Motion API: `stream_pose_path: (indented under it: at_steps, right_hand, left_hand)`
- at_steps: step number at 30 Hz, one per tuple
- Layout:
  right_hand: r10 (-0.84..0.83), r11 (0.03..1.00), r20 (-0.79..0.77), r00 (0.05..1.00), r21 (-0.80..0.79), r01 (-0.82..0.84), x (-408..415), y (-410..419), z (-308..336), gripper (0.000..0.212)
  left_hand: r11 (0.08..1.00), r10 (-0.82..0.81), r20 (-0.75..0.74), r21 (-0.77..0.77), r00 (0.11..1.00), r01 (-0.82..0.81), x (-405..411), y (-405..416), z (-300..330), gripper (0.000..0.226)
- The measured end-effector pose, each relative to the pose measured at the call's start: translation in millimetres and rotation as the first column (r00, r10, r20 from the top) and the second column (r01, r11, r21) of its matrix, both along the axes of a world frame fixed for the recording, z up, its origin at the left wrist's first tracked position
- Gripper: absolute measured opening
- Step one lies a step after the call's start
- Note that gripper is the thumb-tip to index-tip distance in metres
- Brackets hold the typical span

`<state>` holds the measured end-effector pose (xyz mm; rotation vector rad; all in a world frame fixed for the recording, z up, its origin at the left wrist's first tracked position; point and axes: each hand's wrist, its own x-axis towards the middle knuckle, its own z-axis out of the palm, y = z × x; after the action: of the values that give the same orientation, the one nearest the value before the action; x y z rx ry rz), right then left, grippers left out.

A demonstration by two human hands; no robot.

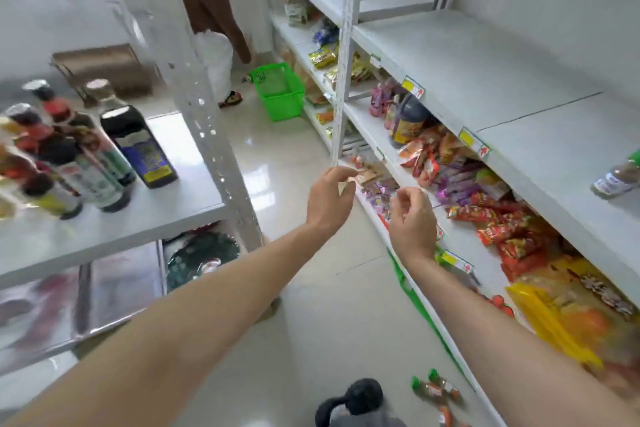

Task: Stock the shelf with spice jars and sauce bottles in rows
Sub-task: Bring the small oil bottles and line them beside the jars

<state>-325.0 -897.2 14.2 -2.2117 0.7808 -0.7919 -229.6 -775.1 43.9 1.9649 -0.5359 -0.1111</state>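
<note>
While my left hand [329,198] and right hand [412,218] hang loosely curled, holding nothing, a green-capped spice jar [618,177] lies tipped at frame right, cap toward upper right.

White painted metal shelving unit [485,55] on right, pale grey-white boards; yellow price tags with red arrows [414,87] along its edge. Matching white metal rack [180,208] on left. Glossy cream floor tiles [277,163]. Bright green plastic shopping basket [278,90] far down aisle. Dark brown glass sauce bottle with purple-and-yellow label [138,139] on left; neighbouring dark bottles with red caps and white-green labels [69,149]. Red snack packets [502,222], purple sweet wrappers [457,180], yellow plastic bags [554,326] on right lower shelf. Small brown-filled jars with green caps [436,388] near, on floor. Far person in brown top, white bottoms [207,28].
</note>
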Motion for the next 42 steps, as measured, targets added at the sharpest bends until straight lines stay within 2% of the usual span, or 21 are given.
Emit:
stream_pose_path:
  at_steps: [5,12,16,21,28,31,35,39,42]
  right_hand:
    - [0.136,0.989,-0.049,0.990,0.069,-0.132,10,105,-7,0.014]
    - [0.380,0.923,-0.006,0.925,0.072,-0.379,44,242,0,0.013]
    - [0.519,0.851,-0.001,0.855,0.096,-0.517,74,313,12,0.012]
    - [0.649,0.759,0.028,0.761,0.045,-0.649,125,390,26,0.017]
    - [0.788,0.612,0.166,0.593,-0.101,-0.784,208,465,70,0.013]
    - [0.843,0.538,0.119,0.525,-0.156,-0.828,246,494,92,0.017]
    - [0.863,0.496,-0.012,0.505,-0.165,-0.852,289,524,112,0.024]
    - [0.826,0.511,-0.193,0.529,-0.137,-0.848,330,549,127,0.030]
    - [0.749,0.566,-0.358,0.557,-0.091,-0.819,353,557,133,0.039]
  left_hand:
    - [0.989,0.133,0.018,0.062,0.991,-0.134,-7,112,-15,0.023]
    - [0.933,0.355,-0.008,0.057,0.935,-0.354,-3,263,-15,0.023]
    - [0.874,0.486,-0.034,0.046,0.873,-0.484,10,338,-5,0.022]
    - [0.796,0.604,0.003,0.060,0.797,-0.603,37,414,3,0.025]
    - [0.707,0.703,0.069,0.039,0.708,-0.706,97,482,26,0.025]
    - [0.667,0.741,0.101,-0.009,0.663,-0.745,126,508,37,0.025]
    - [0.650,0.757,0.096,-0.012,0.646,-0.760,159,538,39,0.028]
    - [0.671,0.737,0.118,0.000,0.666,-0.742,193,569,35,0.035]
    - [0.705,0.698,0.129,0.050,0.705,-0.707,218,587,33,0.045]
